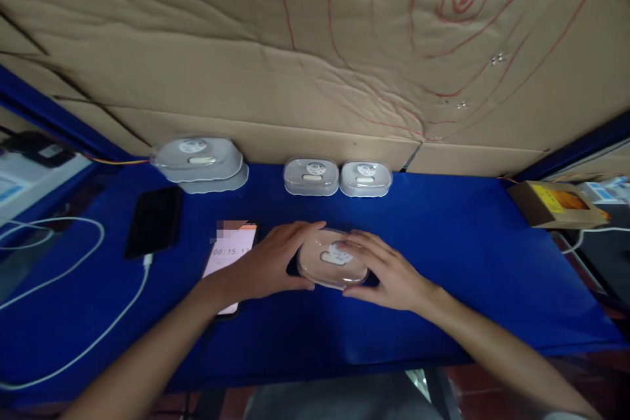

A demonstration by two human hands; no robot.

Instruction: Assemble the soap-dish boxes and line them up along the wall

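Left hand [268, 264] and right hand [391, 275], part-curled, clasped a clear oval plastic case [315, 268] at centre — labelled, not yet released; two similar cases [311, 188] stood above in frame.

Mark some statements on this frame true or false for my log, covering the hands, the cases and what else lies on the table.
1. The left hand and the right hand both grip one oval case. True.
2. The lit phone lies beyond the right hand's side. False: the lit phone is on the left hand's side, partly hidden by that arm.
3. Two similar cases sit side by side near the cardboard panel. True.
4. The dark-screened device has nothing plugged in. False: a white cable runs to the dark-screened device.
5. The tabletop is yellow. False: the tabletop is blue.
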